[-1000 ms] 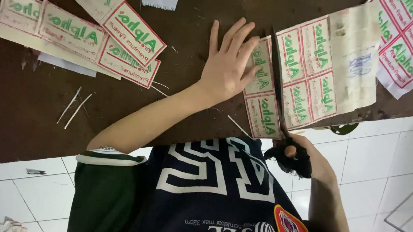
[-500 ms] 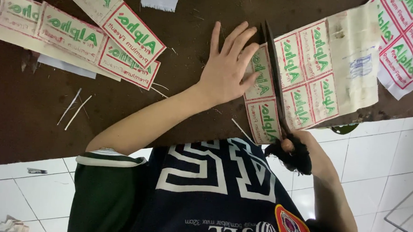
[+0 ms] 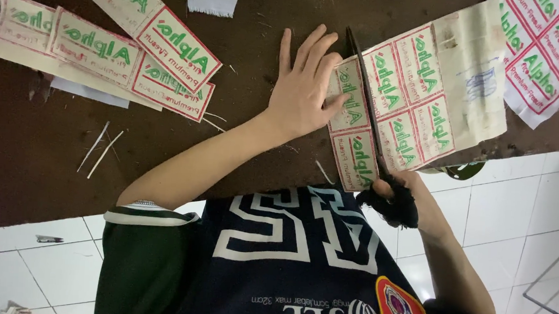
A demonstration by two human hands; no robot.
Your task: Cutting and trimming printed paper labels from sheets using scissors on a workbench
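Observation:
My left hand point(image 3: 302, 91) lies flat, fingers spread, on the dark brown table, its thumb and fingertips pressing the left strip of a printed label sheet point(image 3: 423, 101). The sheet is cream with red-bordered, green-lettered labels and overhangs the table's near edge. My right hand point(image 3: 397, 196) grips the black handles of long scissors point(image 3: 365, 104) just off the table edge. The blades run up through the sheet between two label columns, right beside my left hand's fingers.
Cut label strips point(image 3: 126, 47) lie piled at the far left of the table point(image 3: 50, 158). Another label sheet point(image 3: 546, 50) sits at the top right, a small white scrap point(image 3: 211, 2) at the top, and thin paper slivers point(image 3: 100, 149) at left. White tiled floor lies below.
My right hand has pushed the scissors farther up the sheet, lengthening the cut. My left hand has stayed pressed on the left strip.

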